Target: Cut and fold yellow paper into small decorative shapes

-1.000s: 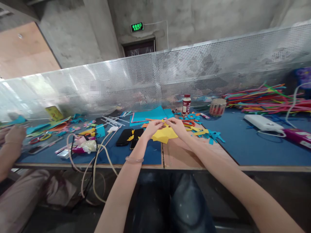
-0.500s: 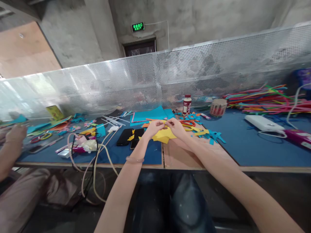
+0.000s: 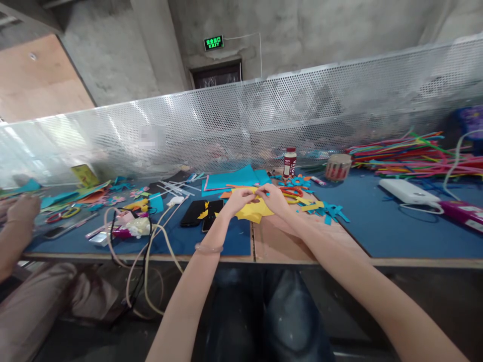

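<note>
My left hand (image 3: 241, 199) and my right hand (image 3: 274, 197) meet fingertip to fingertip above the table, both closed in a pinch. Between them is a small piece of yellow paper, mostly hidden by the fingers. Beneath my hands lies a larger sheet of yellow paper (image 3: 253, 212) with angular, pointed edges. Two black phones, one of them (image 3: 194, 213) further left, lie beside my left hand with yellow scraps on top. Just past my right hand are red-and-yellow-handled scissors (image 3: 293, 193) and yellow paper strips (image 3: 312, 206).
Blue sheets (image 3: 234, 178) lie behind my hands, near a dark red bottle (image 3: 290, 163) and a clear round tub (image 3: 338, 167). Colourful pipe cleaners (image 3: 411, 156) and a white power bank (image 3: 409, 192) are at right. Cables (image 3: 151, 251) hang off the front edge. Another person's hand (image 3: 22, 213) is at far left.
My fingers have shifted slightly around the small piece, and less yellow shows between the fingertips. The larger yellow sheet stays in place.
</note>
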`<action>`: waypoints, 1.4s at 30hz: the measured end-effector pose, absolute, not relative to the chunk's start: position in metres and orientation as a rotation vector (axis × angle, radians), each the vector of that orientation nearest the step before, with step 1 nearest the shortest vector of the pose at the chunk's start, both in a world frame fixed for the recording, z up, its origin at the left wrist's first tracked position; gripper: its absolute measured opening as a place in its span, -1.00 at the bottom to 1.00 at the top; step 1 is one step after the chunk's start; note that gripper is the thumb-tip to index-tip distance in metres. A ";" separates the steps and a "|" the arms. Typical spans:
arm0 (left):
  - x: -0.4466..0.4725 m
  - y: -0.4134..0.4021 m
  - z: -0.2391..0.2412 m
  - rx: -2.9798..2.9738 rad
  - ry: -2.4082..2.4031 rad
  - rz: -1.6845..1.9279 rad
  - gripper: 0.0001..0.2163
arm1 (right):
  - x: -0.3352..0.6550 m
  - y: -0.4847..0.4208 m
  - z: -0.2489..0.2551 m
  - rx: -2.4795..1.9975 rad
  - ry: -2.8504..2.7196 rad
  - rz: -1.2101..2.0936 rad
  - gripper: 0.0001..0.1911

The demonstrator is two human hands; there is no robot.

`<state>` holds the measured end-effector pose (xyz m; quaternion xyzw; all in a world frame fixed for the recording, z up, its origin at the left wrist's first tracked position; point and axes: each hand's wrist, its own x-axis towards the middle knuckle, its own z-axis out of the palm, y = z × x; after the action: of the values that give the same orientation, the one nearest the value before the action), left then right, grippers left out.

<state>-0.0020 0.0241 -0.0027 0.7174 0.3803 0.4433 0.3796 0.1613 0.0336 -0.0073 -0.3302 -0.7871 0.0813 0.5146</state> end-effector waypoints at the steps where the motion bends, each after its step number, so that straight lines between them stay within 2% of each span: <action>1: -0.002 0.024 -0.002 1.805 0.962 1.155 -0.78 | 0.162 0.032 -0.005 -0.781 -1.890 0.214 -0.83; 6: -0.001 0.024 0.000 1.639 0.937 1.238 -0.79 | 0.164 0.026 0.002 -0.698 -1.877 0.189 -0.77; 12: -0.001 0.023 0.003 1.575 0.927 1.249 -0.80 | 0.166 0.030 0.000 -0.654 -1.954 0.117 -0.79; 22: -0.004 0.026 0.000 1.531 0.873 1.262 -0.79 | 0.166 0.027 0.003 -0.690 -1.882 0.292 -0.78; 29: -0.003 0.025 0.001 1.486 0.829 1.269 -0.77 | 0.166 0.024 0.004 -0.668 -1.894 0.253 -0.78; 35: -0.002 0.021 0.005 1.479 0.833 1.257 -0.67 | 0.166 0.026 0.003 -0.652 -1.907 0.232 -0.77; 42: -0.004 0.022 0.003 1.514 0.811 1.247 -0.70 | 0.168 0.023 0.004 -0.641 -1.915 0.258 -0.75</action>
<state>-0.0037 0.0225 0.0033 0.6227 0.3337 0.5128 0.4878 0.1675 0.0230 0.0041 -0.2680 -0.8006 0.1077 0.5250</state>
